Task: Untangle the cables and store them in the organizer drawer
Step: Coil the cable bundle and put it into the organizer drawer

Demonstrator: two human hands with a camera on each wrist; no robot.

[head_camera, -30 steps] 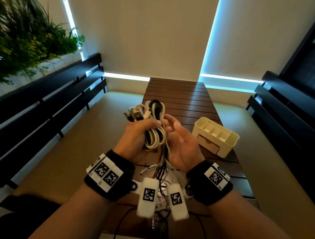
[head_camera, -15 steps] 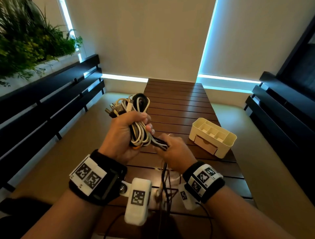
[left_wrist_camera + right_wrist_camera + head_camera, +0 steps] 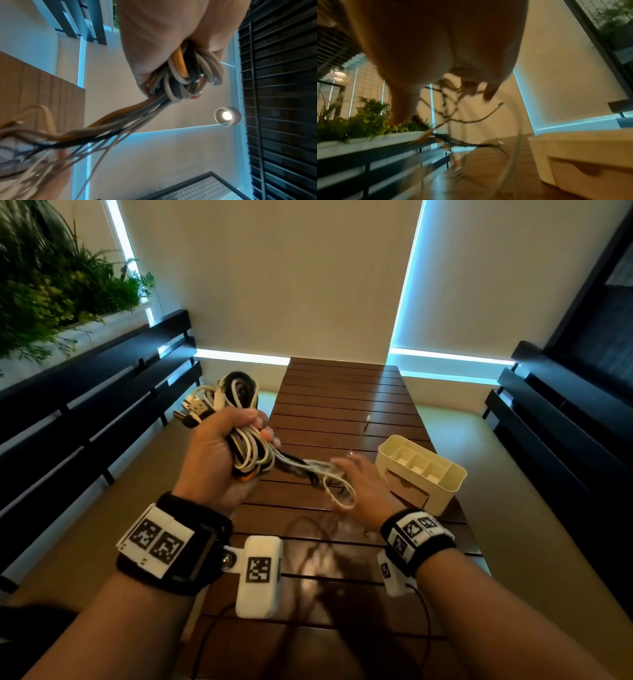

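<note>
Above the counter (image 3: 342,405), in the head view, the left hand (image 3: 219,453) clenches the cable bundle (image 3: 246,446) while the right hand (image 3: 363,484) draws strands toward the organizer (image 3: 445,491). The left wrist view shows the strands fanning out taut; pull slowly. In the blurred right wrist view, the fingers (image 3: 489,93) seemingly pinch strands near the closed drawer (image 3: 590,178).

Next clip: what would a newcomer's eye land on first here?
The cable bundle, white and black loops gripped in the left hand above the table's left edge. Strands run from it to the right hand, blurred, low over the table. Just right of that hand stands the cream organizer, drawer shut.
</note>
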